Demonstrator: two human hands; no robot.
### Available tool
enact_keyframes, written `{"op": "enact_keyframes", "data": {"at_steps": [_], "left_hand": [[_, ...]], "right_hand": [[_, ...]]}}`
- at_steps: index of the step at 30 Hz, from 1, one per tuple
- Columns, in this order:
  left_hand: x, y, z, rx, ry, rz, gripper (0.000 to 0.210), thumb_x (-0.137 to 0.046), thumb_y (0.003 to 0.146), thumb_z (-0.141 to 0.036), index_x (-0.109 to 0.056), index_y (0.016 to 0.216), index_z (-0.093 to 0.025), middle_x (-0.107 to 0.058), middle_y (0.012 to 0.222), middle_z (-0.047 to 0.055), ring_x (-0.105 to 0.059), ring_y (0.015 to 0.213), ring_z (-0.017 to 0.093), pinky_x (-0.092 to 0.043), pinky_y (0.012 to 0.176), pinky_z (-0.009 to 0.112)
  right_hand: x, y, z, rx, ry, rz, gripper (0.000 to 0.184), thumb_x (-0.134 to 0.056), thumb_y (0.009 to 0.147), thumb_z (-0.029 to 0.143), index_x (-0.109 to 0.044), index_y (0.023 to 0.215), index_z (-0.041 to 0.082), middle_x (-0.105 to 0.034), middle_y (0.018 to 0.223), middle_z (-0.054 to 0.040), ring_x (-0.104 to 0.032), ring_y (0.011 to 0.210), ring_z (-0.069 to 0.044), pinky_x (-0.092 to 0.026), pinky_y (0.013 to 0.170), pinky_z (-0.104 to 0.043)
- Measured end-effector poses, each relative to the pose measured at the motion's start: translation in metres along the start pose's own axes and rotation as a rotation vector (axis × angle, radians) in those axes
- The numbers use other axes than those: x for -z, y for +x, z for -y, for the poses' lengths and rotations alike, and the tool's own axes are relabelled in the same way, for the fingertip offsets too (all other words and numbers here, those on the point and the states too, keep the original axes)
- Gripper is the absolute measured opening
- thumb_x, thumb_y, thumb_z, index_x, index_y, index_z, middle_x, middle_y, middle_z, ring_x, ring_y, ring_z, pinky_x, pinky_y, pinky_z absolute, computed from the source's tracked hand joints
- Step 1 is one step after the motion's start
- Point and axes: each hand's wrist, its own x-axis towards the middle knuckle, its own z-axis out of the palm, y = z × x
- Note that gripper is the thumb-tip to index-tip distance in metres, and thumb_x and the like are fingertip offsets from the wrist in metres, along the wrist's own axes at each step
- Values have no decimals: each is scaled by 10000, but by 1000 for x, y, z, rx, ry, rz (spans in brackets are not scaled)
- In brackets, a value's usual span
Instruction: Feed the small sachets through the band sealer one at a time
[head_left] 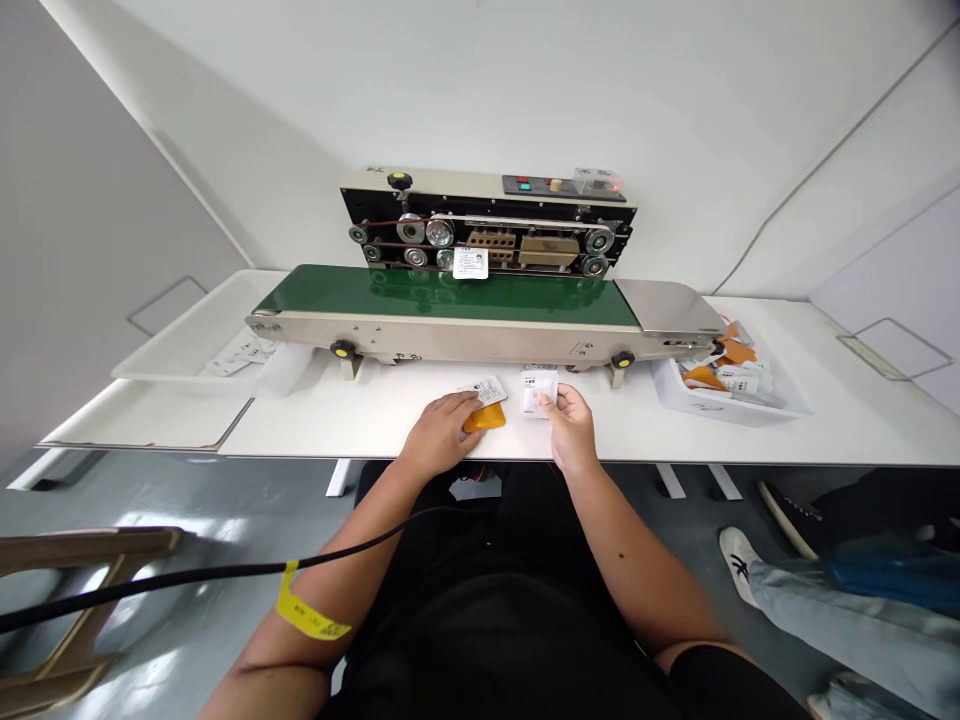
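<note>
My right hand (576, 425) pinches a small white printed sachet (538, 382) upright between thumb and fingers, just above the table's front part. To its left, the fingers of my left hand (441, 430) curl over a few sachets at the table. An orange sachet (487, 417) lies under them, with a white printed sachet (489, 390) behind it. Beyond both hands stands a band sealing machine (491, 225) with a green conveyor belt (420, 295). Another white sachet (471, 263) hangs upright from the machine's sealing band, over the belt.
At the right, a white bin (720, 402) holds several orange and white sachets. A translucent tray (161, 330) at the left end of the belt contains white sachets. A black cable (225, 572) crosses my left arm. Another person's legs (847, 605) show at lower right, near a wooden stool (105, 600) across the floor.
</note>
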Motion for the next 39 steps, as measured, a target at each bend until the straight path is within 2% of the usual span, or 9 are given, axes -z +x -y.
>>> {"op": "enact_keyframes", "data": {"at_steps": [6, 10, 12, 17, 24, 27, 31, 36, 39], "left_hand": [[1, -1, 2, 7, 15, 30, 435, -703, 951, -328, -665, 1374, -234, -645, 1512, 120, -609, 1387, 352, -491, 1179, 562], [0, -2, 3, 2, -8, 22, 436, -687, 956, -322, -662, 1383, -238, -634, 1525, 112, -597, 1395, 350, -472, 1198, 560], [0, -2, 4, -1, -12, 17, 432, -682, 956, -320, -665, 1381, -245, -637, 1520, 109, -601, 1389, 346, -476, 1194, 555], [-2, -2, 5, -5, -16, -5, 429, -696, 946, -312, -670, 1369, -247, -647, 1504, 113, -611, 1375, 353, -487, 1181, 563], [-2, -3, 5, -3, -26, -14, 428, -717, 936, -312, -675, 1358, -254, -649, 1501, 111, -614, 1371, 360, -498, 1170, 575], [-1, -4, 5, -10, -23, -15, 442, -715, 942, -315, -658, 1376, -246, -637, 1514, 117, -598, 1394, 358, -482, 1193, 583], [-5, -3, 8, -17, -1, -29, 581, -762, 923, -377, -596, 1461, -231, -529, 1631, 142, -481, 1521, 383, -421, 1254, 593], [-12, -2, 10, 9, 35, 5, 675, -751, 942, -458, -533, 1535, -219, -507, 1651, 159, -435, 1559, 403, -362, 1279, 627], [-9, -2, 8, 0, 64, 10, 614, -692, 990, -444, -529, 1534, -211, -600, 1569, 150, -502, 1512, 379, -370, 1272, 615]], "right_hand": [[14, 11, 34, 34, -161, 72, 552, -872, 760, 553, -688, 1147, 204, -769, 921, -62, -630, 611, -138, -457, 478, -223], [44, 82, 105, 442, -146, -258, 496, -805, 815, 490, -675, 1215, 226, -721, 936, -30, -569, 569, -89, -409, 454, -190], [57, 127, 138, 470, -182, -344, 417, -728, 862, 432, -673, 1219, 223, -668, 805, 4, -512, 505, -78, -365, 426, -180], [52, 203, 173, 155, -276, -282, 138, -673, 806, 196, -645, 939, 176, -546, 568, 46, -473, 420, -77, -317, 382, -151], [22, 229, 164, -40, -334, -136, 184, -753, 790, 131, -595, 875, 170, -587, 604, 19, -513, 453, -88, -393, 417, -174], [20, 216, 162, 70, -398, -200, 224, -745, 832, 213, -647, 1028, 166, -665, 766, -17, -560, 524, -102, -420, 450, -194], [15, 137, 133, 595, -594, -338, 288, -639, 932, 309, -717, 1195, 219, -705, 1136, -77, -663, 859, -162, -576, 742, -285], [6, 18, 49, 602, -859, 428, 302, -626, 975, 327, -776, 1232, 281, -757, 1157, -101, -681, 1075, -287, -568, 1007, -487], [6, -6, 11, 570, -1073, 564, 454, -664, 962, 346, -713, 1406, 264, -673, 1451, -112, -554, 1392, -364, -429, 1201, -603]]}}
